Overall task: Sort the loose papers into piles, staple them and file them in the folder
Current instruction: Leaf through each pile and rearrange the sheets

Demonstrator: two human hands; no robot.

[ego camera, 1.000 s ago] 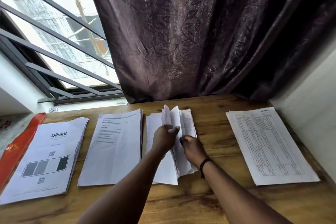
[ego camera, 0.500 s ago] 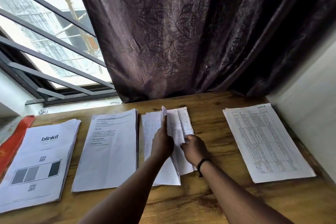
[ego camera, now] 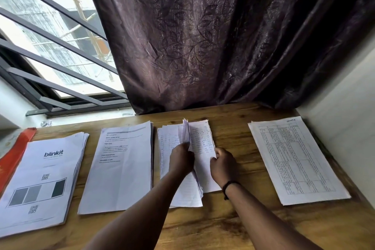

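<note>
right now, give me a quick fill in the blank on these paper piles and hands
1. There are ____ piles of paper on the wooden table.
2. Both hands work on the pile that bears ____ writing, the left hand lifting sheets while the right hand grips its right edge.
3. The leftmost pile bears the printed word ____.
4. The red folder lies at the table's far ____ edge.

Missing words: four; handwritten; blinkit; left

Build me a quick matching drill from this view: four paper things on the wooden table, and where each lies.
1. white blinkit-printed stack
2. white typed-text stack
3. handwritten lined sheets
4. white table-grid stack

A. held by both hands
B. far right, near wall
C. far left, beside red folder
D. second from left

Pairs: 1-C, 2-D, 3-A, 4-B
</note>
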